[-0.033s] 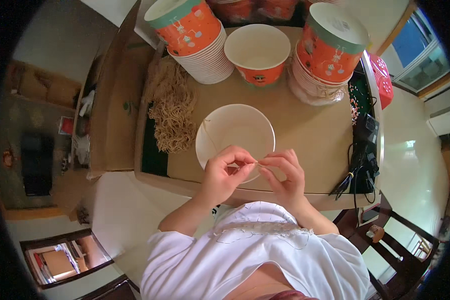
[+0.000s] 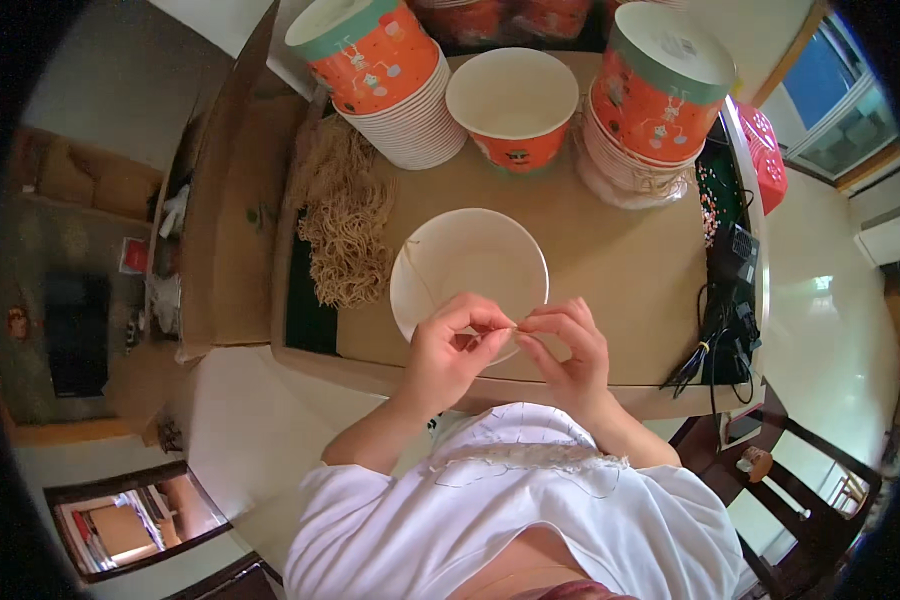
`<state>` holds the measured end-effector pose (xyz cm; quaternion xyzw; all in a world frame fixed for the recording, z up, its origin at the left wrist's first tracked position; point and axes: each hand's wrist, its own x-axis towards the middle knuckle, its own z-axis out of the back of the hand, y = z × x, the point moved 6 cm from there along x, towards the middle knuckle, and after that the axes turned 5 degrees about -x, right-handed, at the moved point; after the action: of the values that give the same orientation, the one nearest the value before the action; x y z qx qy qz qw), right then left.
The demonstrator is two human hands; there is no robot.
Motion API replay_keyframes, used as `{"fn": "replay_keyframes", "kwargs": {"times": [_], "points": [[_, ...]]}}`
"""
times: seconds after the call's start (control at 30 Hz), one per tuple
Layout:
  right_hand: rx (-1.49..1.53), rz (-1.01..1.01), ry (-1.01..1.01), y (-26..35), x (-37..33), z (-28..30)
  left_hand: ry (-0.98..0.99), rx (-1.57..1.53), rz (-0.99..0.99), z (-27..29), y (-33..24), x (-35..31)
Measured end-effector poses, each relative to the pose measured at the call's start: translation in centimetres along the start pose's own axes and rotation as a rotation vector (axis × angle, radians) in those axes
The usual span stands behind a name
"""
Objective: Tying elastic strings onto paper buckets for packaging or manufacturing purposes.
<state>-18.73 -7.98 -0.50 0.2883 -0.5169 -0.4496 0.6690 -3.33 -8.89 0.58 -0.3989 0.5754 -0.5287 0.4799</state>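
Over the near rim of a white paper bucket, my left hand and my right hand meet fingertip to fingertip. Both pinch a thin tan string, of which only a tiny bit shows between the fingers. A strand of the same colour hangs across the left inner wall of the bucket and runs toward my left hand; whether it joins the pinched piece is hard to see. Left of the bucket lies a tangled heap of tan string.
Stacked orange-and-green paper buckets stand at the back left, another stack at the back right, with one bucket between them. Black cables with an adapter lie along the right edge. Brown cardboard covers the table; a cardboard box stands left.
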Motion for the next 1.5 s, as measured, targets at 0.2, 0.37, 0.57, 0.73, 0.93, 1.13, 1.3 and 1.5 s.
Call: {"fn": "replay_keyframes", "kwargs": {"times": [0.2,0.37,0.57,0.73,0.93,1.13,1.3,1.5], "points": [[0.13,-0.099,-0.039,-0.9,-0.1,-0.5,-0.059,0.059,-0.006,0.0,0.1,-0.9],[0.095,-0.071,-0.011,-0.9,0.1,-0.5,-0.089,0.064,0.004,0.0,0.6,-0.9],[0.06,-0.131,0.022,-0.3,0.2,-0.8,-0.179,0.204,-0.069,0.2,0.3,-1.0],[0.007,-0.179,0.09,0.0,0.1,-1.0,-0.182,0.252,-0.133,0.6,-0.1,-1.2],[-0.047,-0.076,0.112,0.1,0.6,-1.1,-0.17,0.218,-0.137,0.9,0.1,-1.3],[-0.061,-0.053,0.099,0.3,0.6,-0.7,-0.183,0.203,-0.139,0.9,0.1,-1.4],[-0.051,-0.061,0.109,0.1,0.6,-0.7,-0.196,0.194,-0.111,1.0,0.4,-1.3],[-0.08,-0.047,0.072,0.1,0.5,-0.4,-0.213,0.17,-0.125,1.3,0.6,-1.1]]}}
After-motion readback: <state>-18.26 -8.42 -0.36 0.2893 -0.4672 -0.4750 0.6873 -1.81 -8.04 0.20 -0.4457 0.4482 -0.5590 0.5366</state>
